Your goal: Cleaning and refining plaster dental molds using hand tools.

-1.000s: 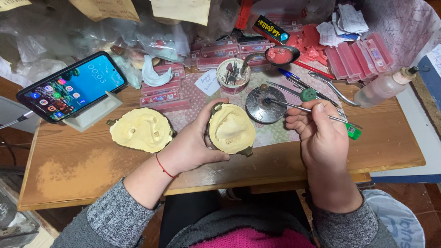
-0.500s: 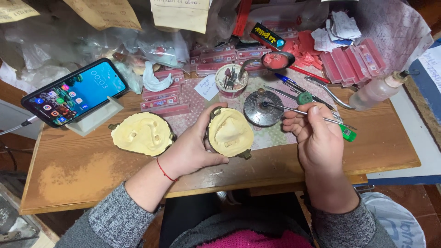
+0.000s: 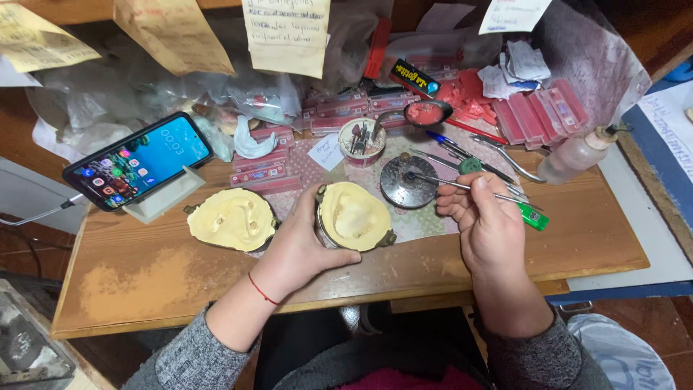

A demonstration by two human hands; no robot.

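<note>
— Barely any change from a moment ago: the left hand (image 3: 299,242) still cups the yellow mould half (image 3: 354,217) on the table (image 3: 144,267), and the tool tip has stayed over the round metal dish (image 3: 408,182).

— Right hand (image 3: 487,227)?

— Fingers pinched narrow on the thin metal instrument (image 3: 462,186).

— What worries you?

— The clutter. A careless sweep of that wrist could knock the squeeze bottle (image 3: 574,155) or the green lighter (image 3: 533,216). And the mould sits close to the table's front edge; if the grip loosens, it might slide off.

— The other mould half (image 3: 231,219)?

— Just beside it, untouched.
</note>
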